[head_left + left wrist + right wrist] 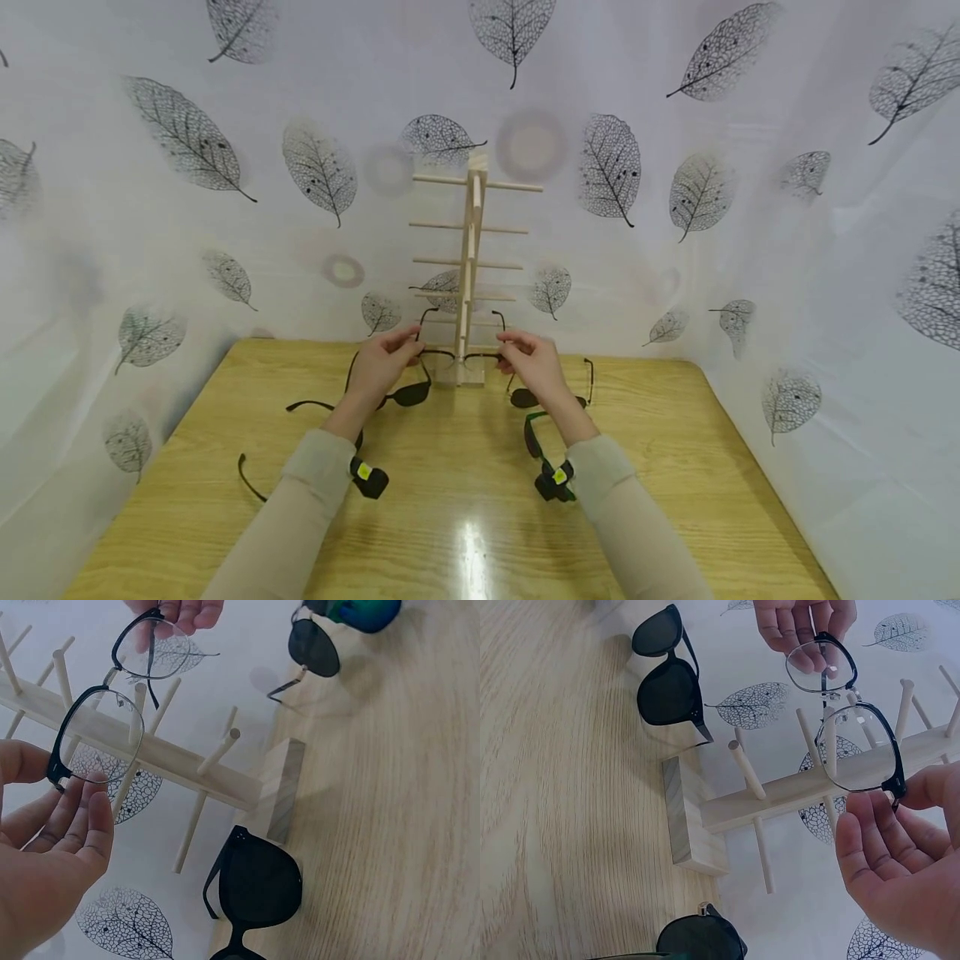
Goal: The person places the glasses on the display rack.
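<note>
Both hands hold one pair of eyeglasses (482,356) with clear lenses (105,742) and dark upper rims, in front of a wooden peg rack (468,267). My left hand (381,365) pinches the left outer corner of the frame between thumb and fingers. At the right outer corner, my right hand (534,363) pinches the frame the same way, as the right wrist view shows. The temples are unfolded and point toward the rack. In the wrist views the glasses stand apart from the wooden base (686,817), overlapping the lower pegs; contact with a peg cannot be told.
Black sunglasses (411,394) lie left of the rack, partly behind my left arm. On the right are dark sunglasses (525,398) and green-framed ones (533,437). Another temple (251,479) shows beside the left sleeve. A leaf-print curtain (630,275) hangs behind the wooden table (450,467).
</note>
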A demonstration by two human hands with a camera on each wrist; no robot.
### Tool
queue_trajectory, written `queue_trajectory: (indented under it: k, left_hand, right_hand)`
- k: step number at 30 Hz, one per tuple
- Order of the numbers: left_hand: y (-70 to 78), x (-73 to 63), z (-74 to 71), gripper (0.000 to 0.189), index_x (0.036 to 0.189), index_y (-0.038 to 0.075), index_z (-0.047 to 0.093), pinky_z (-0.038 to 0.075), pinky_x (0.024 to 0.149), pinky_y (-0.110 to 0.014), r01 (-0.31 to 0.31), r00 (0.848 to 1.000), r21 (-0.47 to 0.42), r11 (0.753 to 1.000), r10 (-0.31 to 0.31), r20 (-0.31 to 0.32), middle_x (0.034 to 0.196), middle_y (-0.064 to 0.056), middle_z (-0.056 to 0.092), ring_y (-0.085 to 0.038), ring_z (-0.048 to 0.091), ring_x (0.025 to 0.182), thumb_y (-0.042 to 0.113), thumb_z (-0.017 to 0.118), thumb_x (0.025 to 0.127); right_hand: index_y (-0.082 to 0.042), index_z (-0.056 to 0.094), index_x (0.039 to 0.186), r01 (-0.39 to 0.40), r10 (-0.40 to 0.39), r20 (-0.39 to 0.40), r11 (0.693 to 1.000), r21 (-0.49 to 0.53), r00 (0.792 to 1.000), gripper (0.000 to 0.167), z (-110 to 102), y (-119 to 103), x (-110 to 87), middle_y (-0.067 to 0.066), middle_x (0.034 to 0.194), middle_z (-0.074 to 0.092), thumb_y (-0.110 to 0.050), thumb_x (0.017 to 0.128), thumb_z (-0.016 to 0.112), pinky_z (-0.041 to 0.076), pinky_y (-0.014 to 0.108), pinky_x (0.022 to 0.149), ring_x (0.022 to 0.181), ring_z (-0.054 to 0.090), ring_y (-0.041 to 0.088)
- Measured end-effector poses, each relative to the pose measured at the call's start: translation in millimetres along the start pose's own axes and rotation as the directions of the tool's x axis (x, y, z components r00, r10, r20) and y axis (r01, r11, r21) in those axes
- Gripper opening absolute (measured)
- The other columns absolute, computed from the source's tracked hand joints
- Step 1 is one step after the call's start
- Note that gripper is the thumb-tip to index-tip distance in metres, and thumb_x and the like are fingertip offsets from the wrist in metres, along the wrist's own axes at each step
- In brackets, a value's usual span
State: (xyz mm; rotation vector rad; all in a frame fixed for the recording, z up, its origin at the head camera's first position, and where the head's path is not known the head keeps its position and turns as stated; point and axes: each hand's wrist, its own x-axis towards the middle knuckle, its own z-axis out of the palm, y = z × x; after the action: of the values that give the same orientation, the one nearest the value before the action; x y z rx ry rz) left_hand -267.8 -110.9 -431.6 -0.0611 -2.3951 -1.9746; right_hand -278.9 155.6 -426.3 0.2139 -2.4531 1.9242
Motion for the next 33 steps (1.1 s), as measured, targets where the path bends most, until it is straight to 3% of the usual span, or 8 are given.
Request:
queue_trajectory:
  k: [3, 8, 11, 15, 17, 24, 30, 33]
  left_hand:
    - [-0.6, 1.9, -0.2, 0.043, 0.148, 0.006, 0.061, 0.061, 0.097, -0.035, -0.013, 1.000, -0.028, 1.000, 0.013, 0.015, 0.156, -0.017, 0.056, -0.035, 0.071, 0.117, 0.016, 0.062, 0.107]
    - [-0.7, 3.3, -0.1, 0.043, 0.149, 0.004, 0.059, 0.061, 0.090, -0.023, -0.013, 0.999, -0.047, 0.999, 0.014, 0.033, 0.146, -0.024, 0.062, -0.036, 0.070, 0.119, 0.015, 0.060, 0.108]
    - [-1.6, 4.5, 0.1, 0.043, 0.149, 0.004, 0.059, 0.060, 0.087, -0.019, -0.005, 0.999, -0.055, 0.998, 0.007, 0.037, 0.144, -0.025, 0.063, -0.019, 0.074, 0.104, 0.014, 0.060, 0.108]
    - [-2.9, 6.1, 0.0, 0.043, 0.150, 0.004, 0.058, 0.059, 0.084, -0.016, -0.001, 0.999, -0.064, 0.998, 0.004, 0.046, 0.145, -0.025, 0.062, 0.003, 0.067, 0.087, 0.012, 0.060, 0.107]
    - [-3.5, 6.7, -0.4, 0.043, 0.150, 0.004, 0.058, 0.059, 0.084, -0.016, -0.002, 0.999, -0.062, 0.998, 0.005, 0.049, 0.146, -0.024, 0.062, 0.004, 0.067, 0.086, 0.012, 0.060, 0.107]
    - [-5.6, 8.6, -0.2, 0.043, 0.149, 0.002, 0.058, 0.060, 0.083, -0.016, -0.022, 0.998, -0.054, 0.998, 0.025, 0.052, 0.147, -0.024, 0.061, 0.004, 0.068, 0.084, 0.011, 0.061, 0.107]
    - [-8.5, 10.3, 1.7, 0.043, 0.148, 0.000, 0.059, 0.062, 0.088, -0.024, -0.022, 0.999, -0.066, 0.998, 0.025, 0.046, 0.145, -0.026, 0.062, 0.006, 0.068, 0.083, 0.010, 0.061, 0.106]
    - [-9.1, 10.6, 2.4, 0.043, 0.148, 0.001, 0.059, 0.062, 0.094, -0.033, -0.008, 0.999, -0.067, 0.998, 0.012, 0.047, 0.144, -0.026, 0.063, 0.006, 0.068, 0.083, 0.011, 0.061, 0.106]
  right_hand:
    - [-0.002, 0.073, 0.130, -0.001, 0.001, -0.003, 1.000, -0.009, 1.000, 0.030, 0.6, -0.1, 1.5, 0.023, 0.105, 0.077, -0.011, 0.103, 0.062, 0.065, 0.043, 0.081, 0.086, 0.077, 0.029]
    - [-0.001, 0.072, 0.132, -0.014, 0.014, 0.000, 1.000, -0.006, 1.000, 0.031, 1.0, -3.4, 1.7, 0.027, 0.115, 0.075, -0.011, 0.105, 0.060, 0.065, 0.038, 0.080, 0.089, 0.077, 0.032]
    - [0.000, 0.071, 0.133, -0.028, 0.028, 0.003, 1.000, 0.000, 1.000, 0.032, 1.4, -1.1, 3.7, 0.029, 0.119, 0.074, -0.011, 0.105, 0.060, 0.065, 0.036, 0.079, 0.084, 0.077, 0.025]
    - [0.002, 0.069, 0.135, -0.052, 0.052, 0.013, 0.999, 0.010, 0.999, 0.033, 1.6, 1.5, 7.1, 0.031, 0.122, 0.072, -0.009, 0.105, 0.058, 0.064, 0.051, 0.088, 0.079, 0.075, 0.014]
    - [0.004, 0.068, 0.135, -0.062, 0.062, 0.023, 0.998, 0.012, 0.998, 0.033, 1.4, -5.4, 4.4, 0.033, 0.123, 0.071, -0.007, 0.105, 0.057, 0.061, 0.058, 0.092, 0.080, 0.076, 0.016]
    - [0.008, 0.068, 0.133, -0.060, 0.060, 0.035, 0.998, -0.002, 0.998, 0.034, 1.0, -25.2, -6.9, 0.035, 0.122, 0.070, -0.005, 0.104, 0.057, 0.062, 0.025, 0.072, 0.088, 0.077, 0.031]
    - [0.007, 0.066, 0.136, -0.072, 0.073, 0.041, 0.997, -0.018, 0.996, 0.035, -0.5, 4.0, 8.8, 0.035, 0.123, 0.069, -0.006, 0.106, 0.055, 0.061, 0.024, 0.070, 0.079, 0.076, 0.019]
    - [0.004, 0.066, 0.137, -0.061, 0.062, 0.032, 0.998, -0.015, 0.998, 0.035, -0.1, 10.7, 11.2, 0.034, 0.124, 0.070, -0.009, 0.106, 0.056, 0.062, 0.024, 0.071, 0.086, 0.077, 0.031]
